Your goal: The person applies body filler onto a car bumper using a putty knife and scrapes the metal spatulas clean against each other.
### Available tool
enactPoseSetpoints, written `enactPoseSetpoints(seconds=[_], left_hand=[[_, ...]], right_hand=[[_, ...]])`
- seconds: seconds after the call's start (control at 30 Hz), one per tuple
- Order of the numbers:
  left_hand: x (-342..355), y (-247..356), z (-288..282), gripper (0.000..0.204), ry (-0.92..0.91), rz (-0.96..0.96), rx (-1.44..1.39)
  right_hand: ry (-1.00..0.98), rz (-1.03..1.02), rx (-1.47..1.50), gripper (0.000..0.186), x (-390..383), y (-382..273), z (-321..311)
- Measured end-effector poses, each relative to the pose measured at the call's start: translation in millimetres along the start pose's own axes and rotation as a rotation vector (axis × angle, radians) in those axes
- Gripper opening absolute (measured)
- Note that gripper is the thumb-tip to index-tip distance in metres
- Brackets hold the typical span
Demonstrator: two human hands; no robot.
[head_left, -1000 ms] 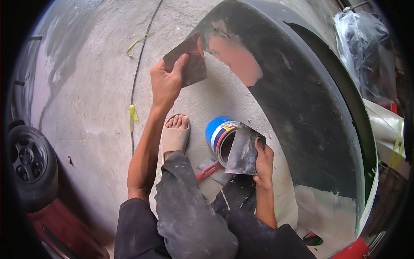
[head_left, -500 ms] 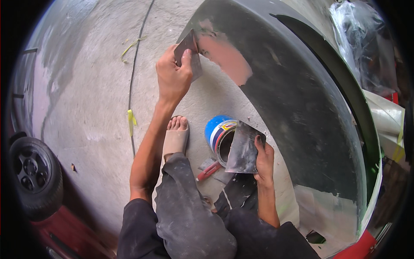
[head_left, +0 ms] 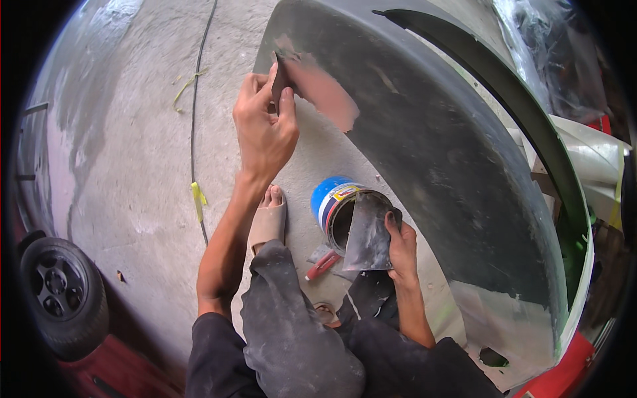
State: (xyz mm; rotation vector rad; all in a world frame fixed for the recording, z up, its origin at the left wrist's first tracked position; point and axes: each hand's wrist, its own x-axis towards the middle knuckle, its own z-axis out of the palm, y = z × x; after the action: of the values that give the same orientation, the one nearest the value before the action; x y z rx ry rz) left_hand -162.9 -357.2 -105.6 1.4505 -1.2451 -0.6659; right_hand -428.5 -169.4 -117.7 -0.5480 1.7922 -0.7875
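My left hand [head_left: 264, 129] grips a thin dark flat spreader [head_left: 279, 74], turned nearly edge-on at the left end of a pink filler patch [head_left: 325, 96] on a dark grey curved body panel [head_left: 451, 166]; I cannot tell whether it touches. My right hand [head_left: 403, 247] holds a smeared grey plate [head_left: 365, 235], thumb on its face, partly over an open blue-and-white can [head_left: 327, 196] on the concrete. A red-handled tool [head_left: 320, 266] lies below the can, beside my sandaled foot [head_left: 267, 220].
A black-rimmed wheel [head_left: 60, 288] and red bodywork [head_left: 113, 368] are at lower left. A dark cable [head_left: 194, 146] with yellow tape [head_left: 198, 199] runs along the concrete floor [head_left: 133, 166]. Crumpled clear plastic [head_left: 544, 53] and pale parts [head_left: 590, 152] lie at right, behind the panel.
My left hand has turned its spreader from face-up to nearly edge-on, close in on the pink patch. The view has shifted, moving the panel leftward. My right hand still holds the plate.
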Motion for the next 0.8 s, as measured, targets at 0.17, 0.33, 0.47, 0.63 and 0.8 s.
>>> enactPoseSetpoints(seconds=[0.17, 0.33, 0.47, 0.63, 0.8], left_hand=[[-8.1, 7.6, 5.0, 0.043, 0.023, 0.21, 0.076], [-17.6, 26.9, 6.8, 0.046, -0.013, 0.2, 0.055], [-26.5, 38.9, 6.6, 0.051, -0.006, 0.282, 0.046], [-42.4, 69.1, 9.5, 0.058, -0.046, 0.345, 0.009], [-77.4, 85.6, 7.4, 0.066, -0.128, 0.49, -0.118]], right_hand=[[-0.016, -0.037, -0.024, 0.04, 0.8, -0.4, 0.2], [-0.041, 0.045, 0.019, 0.042, 1.3, 0.2, 0.5], [-0.043, 0.081, 0.031, 0.044, 4.8, 6.4, -2.3], [-0.064, 0.097, 0.067, 0.047, 0.8, -2.7, -0.9], [-0.094, 0.022, -0.032, 0.042, -2.8, 8.8, -5.0]])
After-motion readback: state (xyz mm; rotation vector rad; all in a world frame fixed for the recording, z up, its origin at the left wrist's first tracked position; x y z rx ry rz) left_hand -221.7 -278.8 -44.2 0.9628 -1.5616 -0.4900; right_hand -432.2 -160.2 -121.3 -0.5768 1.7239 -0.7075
